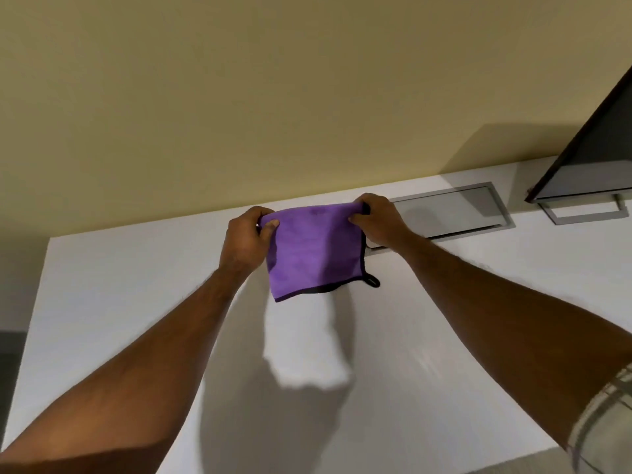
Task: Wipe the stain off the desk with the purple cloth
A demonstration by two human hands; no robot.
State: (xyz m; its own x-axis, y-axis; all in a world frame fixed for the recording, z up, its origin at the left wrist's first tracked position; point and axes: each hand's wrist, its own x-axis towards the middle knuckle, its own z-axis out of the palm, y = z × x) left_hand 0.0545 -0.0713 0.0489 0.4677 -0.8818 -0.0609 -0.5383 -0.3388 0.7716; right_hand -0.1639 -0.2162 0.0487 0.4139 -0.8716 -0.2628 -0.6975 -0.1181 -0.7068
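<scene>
The purple cloth (pixel 313 249), edged in black with a small black loop at its lower right corner, hangs folded above the white desk (pixel 136 302). My left hand (pixel 247 242) pinches its upper left corner and my right hand (pixel 378 220) pinches its upper right corner, holding the top edge stretched between them. The cloth's lower edge hangs free over the desk and throws a shadow toward me. I see no stain on the visible part of the desk.
A grey rectangular cable hatch (pixel 455 208) is set into the desk behind my right hand. A dark monitor (pixel 595 155) on a grey stand (pixel 586 212) is at the far right. A beige wall (pixel 273 97) runs behind the desk; the desk's left edge (pixel 36 302) drops off.
</scene>
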